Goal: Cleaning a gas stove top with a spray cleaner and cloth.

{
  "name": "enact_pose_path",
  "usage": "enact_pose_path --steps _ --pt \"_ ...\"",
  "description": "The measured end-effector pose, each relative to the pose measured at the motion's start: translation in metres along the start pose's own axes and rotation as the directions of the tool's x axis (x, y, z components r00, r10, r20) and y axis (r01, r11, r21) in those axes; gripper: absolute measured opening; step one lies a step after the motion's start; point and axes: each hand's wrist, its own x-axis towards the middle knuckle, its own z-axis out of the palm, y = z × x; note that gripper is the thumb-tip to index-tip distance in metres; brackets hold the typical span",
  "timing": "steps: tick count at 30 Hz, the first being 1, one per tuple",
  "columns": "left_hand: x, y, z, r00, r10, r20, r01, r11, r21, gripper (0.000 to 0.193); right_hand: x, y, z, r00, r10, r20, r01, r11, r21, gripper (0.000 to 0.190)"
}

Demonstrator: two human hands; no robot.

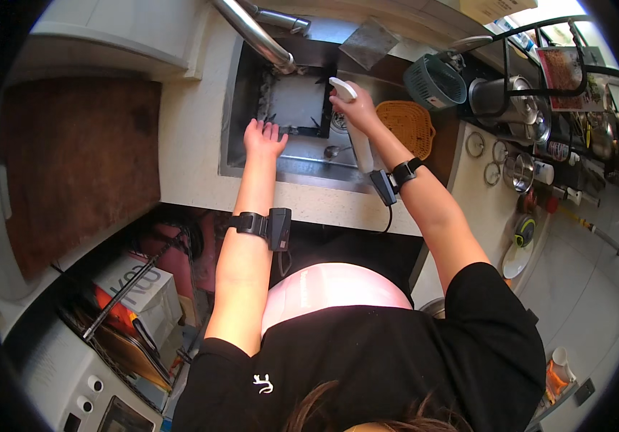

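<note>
My right hand (357,107) grips the neck of a white trigger spray bottle (361,148) over the right part of the steel sink (309,171). The bottle's white head points away from me. In the sink's left part lies a black square frame (317,131) with prongs at its corners, probably a stove pan support. Pale residue or foam shows along its left side. My left hand (264,139) is at the frame's near left corner, fingers apart. Whether its fingertips touch the frame, I cannot tell.
A metal faucet (255,32) reaches over the sink. An orange plastic basket (408,128) and a teal basket (435,82) stand at the right. Near the drain strainer (339,121) lies a spoon (333,151). A grey sheet (369,43) rests on the far rim.
</note>
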Motion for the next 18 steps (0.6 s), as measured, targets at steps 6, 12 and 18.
enact_pose_path --steps 6,12,18 --pt "0.000 -0.002 0.004 1.000 -0.004 0.008 0.004 1.000 0.030 0.044 -0.005 0.001 -0.001 0.996 0.093 0.003 -0.093 0.996 -0.006 0.023" --pt "0.002 -0.009 0.019 1.000 -0.025 0.009 0.024 0.995 0.093 0.046 -0.013 -0.002 -0.013 0.997 -0.039 -0.063 0.022 0.969 -0.247 0.026" --pt "0.001 -0.019 0.037 0.997 -0.060 0.045 0.052 0.986 0.158 0.050 -0.023 -0.003 -0.026 0.990 -0.087 -0.112 0.038 0.924 -0.381 0.025"
